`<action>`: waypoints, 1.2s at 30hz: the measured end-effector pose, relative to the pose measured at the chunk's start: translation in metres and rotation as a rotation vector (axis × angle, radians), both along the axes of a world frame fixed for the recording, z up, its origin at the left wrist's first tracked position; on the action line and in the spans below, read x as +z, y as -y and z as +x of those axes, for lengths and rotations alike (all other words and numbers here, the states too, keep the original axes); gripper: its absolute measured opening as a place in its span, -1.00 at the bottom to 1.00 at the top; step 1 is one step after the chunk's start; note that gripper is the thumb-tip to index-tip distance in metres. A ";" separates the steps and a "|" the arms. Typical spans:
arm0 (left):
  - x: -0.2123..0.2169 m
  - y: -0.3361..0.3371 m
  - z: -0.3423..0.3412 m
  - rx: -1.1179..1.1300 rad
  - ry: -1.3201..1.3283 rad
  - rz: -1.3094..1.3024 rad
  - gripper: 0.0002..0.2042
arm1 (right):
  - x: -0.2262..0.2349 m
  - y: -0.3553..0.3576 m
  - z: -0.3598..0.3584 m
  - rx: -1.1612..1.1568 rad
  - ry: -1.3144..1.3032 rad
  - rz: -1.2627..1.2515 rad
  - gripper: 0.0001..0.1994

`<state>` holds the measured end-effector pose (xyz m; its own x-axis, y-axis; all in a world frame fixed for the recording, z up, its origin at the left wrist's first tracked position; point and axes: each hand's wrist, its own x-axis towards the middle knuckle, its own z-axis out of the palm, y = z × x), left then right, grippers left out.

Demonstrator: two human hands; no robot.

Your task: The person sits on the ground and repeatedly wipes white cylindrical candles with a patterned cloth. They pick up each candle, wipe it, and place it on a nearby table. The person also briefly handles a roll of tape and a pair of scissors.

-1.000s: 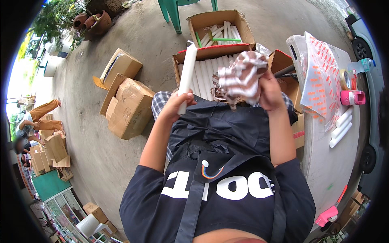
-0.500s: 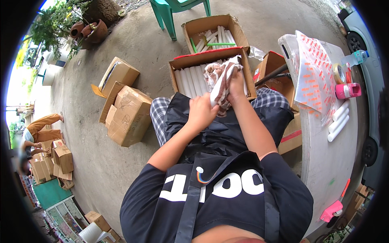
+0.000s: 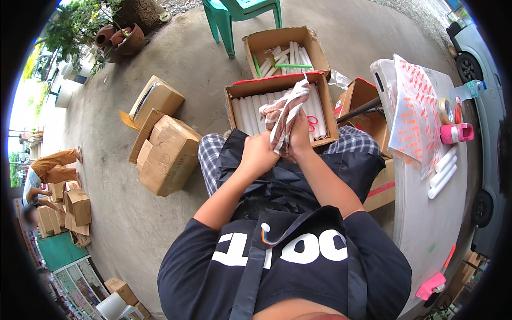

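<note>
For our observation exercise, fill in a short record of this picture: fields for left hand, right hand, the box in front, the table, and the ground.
left hand: gripping the crumpled printed plastic wrapper
right hand: on the same wrapper
box in front: open cardboard box with white candles in rows
table: printed plastic sheets, tape roll, loose white candles
ground: closed cardboard boxes, green plastic chair
</note>
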<state>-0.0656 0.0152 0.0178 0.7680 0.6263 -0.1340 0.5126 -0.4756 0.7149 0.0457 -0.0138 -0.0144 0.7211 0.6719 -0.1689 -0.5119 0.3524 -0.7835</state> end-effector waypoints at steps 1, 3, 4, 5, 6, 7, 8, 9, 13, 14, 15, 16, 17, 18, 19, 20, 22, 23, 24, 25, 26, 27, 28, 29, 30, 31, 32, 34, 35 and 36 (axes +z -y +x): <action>0.004 -0.001 -0.002 0.013 0.015 0.128 -0.76 | 0.004 -0.001 0.007 0.036 0.032 -0.001 -0.54; 0.005 0.003 -0.008 0.036 0.044 0.368 -0.72 | 0.015 0.003 0.040 0.106 0.098 -0.016 -0.51; 0.004 0.001 -0.008 0.043 0.148 0.323 -0.71 | 0.010 0.003 0.057 0.080 -0.012 0.046 -0.51; 0.006 -0.001 -0.007 0.080 0.370 0.351 -0.69 | 0.013 0.000 0.064 0.062 -0.124 0.111 -0.51; 0.009 -0.004 -0.006 0.117 0.592 0.376 -0.68 | 0.016 0.006 0.066 0.104 -0.142 0.099 -0.49; 0.012 -0.007 -0.003 0.152 0.822 0.404 -0.67 | 0.029 0.006 0.062 0.061 -0.184 0.088 -0.49; 0.010 -0.008 -0.002 0.079 1.028 0.374 -0.65 | 0.038 0.005 0.054 0.019 -0.229 0.074 -0.48; 0.010 -0.010 0.000 0.078 1.011 0.474 -0.65 | 0.042 0.003 0.050 -0.023 -0.273 0.060 -0.48; 0.004 -0.010 0.016 0.137 0.963 0.583 -0.63 | 0.000 0.005 0.042 0.411 -0.244 0.741 -0.56; 0.000 -0.009 0.022 0.161 0.941 0.558 -0.62 | 0.011 0.010 0.021 0.318 -0.317 0.487 -0.60; -0.001 -0.008 0.026 0.181 0.925 0.527 -0.62 | 0.024 0.018 -0.005 0.217 -0.379 0.229 -0.64; 0.000 -0.007 0.027 0.124 0.838 0.498 -0.58 | 0.023 0.019 -0.022 0.172 -0.036 0.149 -0.64; 0.002 -0.008 0.030 0.134 0.814 0.481 -0.56 | 0.031 0.023 -0.021 0.207 -0.247 0.135 -0.62; 0.005 -0.010 0.032 0.143 0.789 0.464 -0.55 | 0.028 0.025 -0.016 0.249 -0.168 0.070 -0.61; 0.008 -0.011 0.034 0.152 0.763 0.445 -0.53 | 0.023 0.030 -0.008 0.289 -0.090 0.002 -0.61; 0.012 -0.019 0.032 0.114 0.738 0.516 -0.49 | 0.018 0.033 0.000 0.349 0.109 -0.099 -0.63; 0.033 -0.038 0.023 0.067 0.563 0.732 -0.54 | 0.021 0.046 0.017 0.465 0.742 -0.333 -0.65; 0.047 -0.046 0.019 0.044 0.413 0.860 -0.57 | 0.028 0.053 0.025 0.589 0.868 -0.441 -0.65; 0.060 -0.053 0.019 0.057 0.328 0.924 -0.62 | 0.034 0.059 0.031 0.712 0.995 -0.551 -0.65; 0.054 -0.059 0.015 0.009 0.231 0.890 -0.63 | 0.038 0.065 0.034 0.836 1.121 -0.660 -0.65; 0.042 -0.066 0.011 -0.039 0.136 0.851 -0.63 | 0.025 0.068 0.033 0.611 1.240 -0.581 -0.59; 0.033 -0.070 0.008 -0.086 0.041 0.810 -0.62 | 0.019 0.070 0.039 0.531 1.324 -0.660 -0.60; 0.043 -0.065 0.009 -0.227 -0.412 0.544 -0.53 | 0.018 0.069 0.046 0.448 1.405 -0.739 -0.60; 0.030 -0.057 0.005 -0.152 -0.322 0.388 -0.47 | 0.019 0.067 0.052 0.362 1.483 -0.817 -0.60; 0.032 -0.052 0.001 -0.193 -0.356 0.345 -0.47 | 0.023 0.065 0.057 0.250 1.476 -0.854 -0.58; 0.027 -0.048 -0.004 -0.246 -0.312 0.301 -0.46 | 0.023 0.063 0.065 0.129 1.451 -0.843 -0.57; 0.030 -0.041 -0.006 -0.294 -0.327 0.257 -0.49 | 0.019 0.061 0.073 0.018 1.422 -0.836 -0.57; 0.025 -0.022 -0.010 -0.308 -0.297 0.156 -0.51 | 0.003 0.049 0.099 -0.249 1.180 -0.710 -0.51; 0.009 -0.013 -0.012 -0.272 -0.248 0.103 -0.52 | 0.001 0.045 0.117 -0.231 0.717 -0.704 -0.47; -0.008 -0.007 -0.014 -0.232 -0.165 0.076 -0.58 | 0.003 0.039 0.131 -0.248 0.103 -0.466 -0.48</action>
